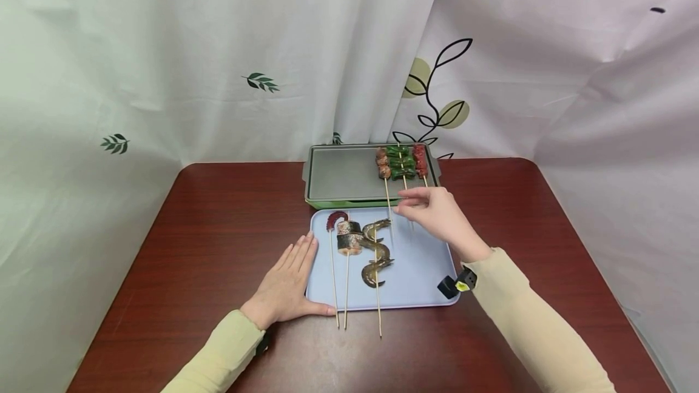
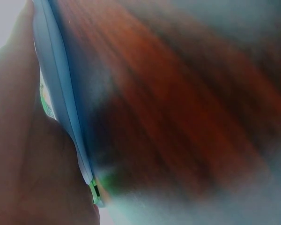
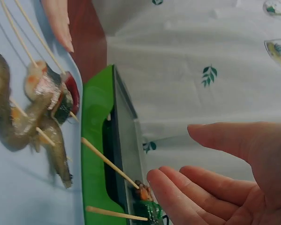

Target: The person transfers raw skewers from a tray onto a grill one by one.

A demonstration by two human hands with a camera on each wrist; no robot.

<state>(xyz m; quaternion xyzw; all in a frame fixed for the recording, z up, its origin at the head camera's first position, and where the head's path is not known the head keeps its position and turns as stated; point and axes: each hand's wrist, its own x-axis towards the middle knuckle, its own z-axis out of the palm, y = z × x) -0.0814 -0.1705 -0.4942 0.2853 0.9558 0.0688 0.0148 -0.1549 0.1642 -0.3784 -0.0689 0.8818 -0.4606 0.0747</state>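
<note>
My left hand [image 1: 286, 284] rests with straight fingers along the left edge of a pale blue tray [image 1: 420, 278], thumb by its front corner. On the tray lie a shrimp skewer [image 1: 375, 272], a skewer of fish chunks [image 1: 349, 242] and a skewer with a dark red curled piece [image 1: 336, 218]. My right hand [image 1: 437, 214] hovers over the tray's far right, near the sticks of skewers on the griddle. In the right wrist view its thumb and fingers [image 3: 201, 187] are apart, with nothing between them.
Behind the tray stands a green-sided griddle [image 1: 344, 174]. At its right end lie a brownish meat skewer [image 1: 383, 164], a green pepper skewer [image 1: 401, 164] and a red meat skewer [image 1: 420, 161]. A white curtain [image 1: 218, 47] hangs behind the dark red wooden table [image 1: 218, 217].
</note>
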